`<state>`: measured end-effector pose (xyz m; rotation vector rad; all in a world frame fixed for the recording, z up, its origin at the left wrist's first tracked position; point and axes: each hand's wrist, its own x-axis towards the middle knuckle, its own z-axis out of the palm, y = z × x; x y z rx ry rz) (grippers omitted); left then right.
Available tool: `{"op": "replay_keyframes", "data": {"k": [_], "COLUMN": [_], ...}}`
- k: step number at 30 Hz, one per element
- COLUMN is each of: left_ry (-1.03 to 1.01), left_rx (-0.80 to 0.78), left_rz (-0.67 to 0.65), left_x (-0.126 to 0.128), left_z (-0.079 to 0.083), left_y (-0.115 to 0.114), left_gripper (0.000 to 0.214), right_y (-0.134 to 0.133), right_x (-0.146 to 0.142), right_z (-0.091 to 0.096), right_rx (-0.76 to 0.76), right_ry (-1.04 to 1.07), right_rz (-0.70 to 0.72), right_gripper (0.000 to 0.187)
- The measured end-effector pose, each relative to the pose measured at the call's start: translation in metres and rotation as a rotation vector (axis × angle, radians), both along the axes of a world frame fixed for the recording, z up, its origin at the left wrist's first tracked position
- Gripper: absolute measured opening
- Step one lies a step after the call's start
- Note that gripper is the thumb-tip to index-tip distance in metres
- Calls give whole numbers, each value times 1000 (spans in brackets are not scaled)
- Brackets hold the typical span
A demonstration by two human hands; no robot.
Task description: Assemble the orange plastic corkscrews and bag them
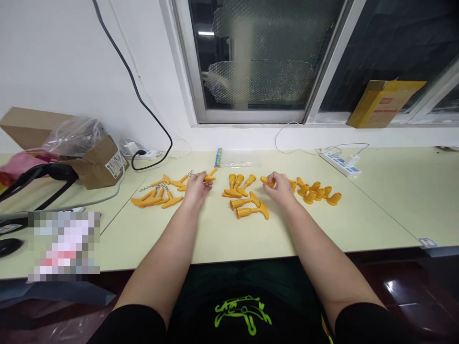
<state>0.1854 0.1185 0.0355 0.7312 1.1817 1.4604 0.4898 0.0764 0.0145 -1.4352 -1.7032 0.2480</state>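
Note:
My left hand [196, 189] pinches a slim orange plastic T-handle [210, 177] above the pale yellow desk [229, 239]. My right hand [279, 187] grips a short orange plastic piece [267, 180] between its fingers. To the left lies a group of orange T-handles [154, 199], some with metal corkscrew coils [164, 186]. Between my hands sit more orange T-shaped parts [244, 203]. Just beyond my right hand stand several orange tapered plastic caps [315, 192], some upright and some tipped over.
A clear plastic sleeve [234, 158] with a coloured strip lies behind the parts. A white power strip [340, 164] sits at the back right. A cardboard box [96, 162] and plastic bag [73, 137] stand at the left. A black cable [150, 129] runs down the wall.

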Motion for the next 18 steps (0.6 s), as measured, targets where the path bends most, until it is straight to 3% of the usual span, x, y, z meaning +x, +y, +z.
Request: {"op": "replay_keyframes", "data": {"k": [5, 14, 16, 18], "left_ry": [132, 529, 627, 695], "left_rx": [121, 0, -16, -14], "left_rz": [198, 221, 233, 254], "left_x": [-23, -53, -58, -61], "left_z": [-7, -30, -32, -33], "left_y": [12, 28, 29, 30], "left_gripper": [27, 20, 22, 26], "right_y": [-5, -11, -14, -24], "right_x": [4, -10, -12, -15], "right_z": [3, 3, 8, 20], "right_rx": [-165, -300, -264, -108], "right_ry": [-16, -259, -242, -163], "right_rz": [-69, -216, -217, -188], "right_gripper": [26, 16, 15, 15]}}
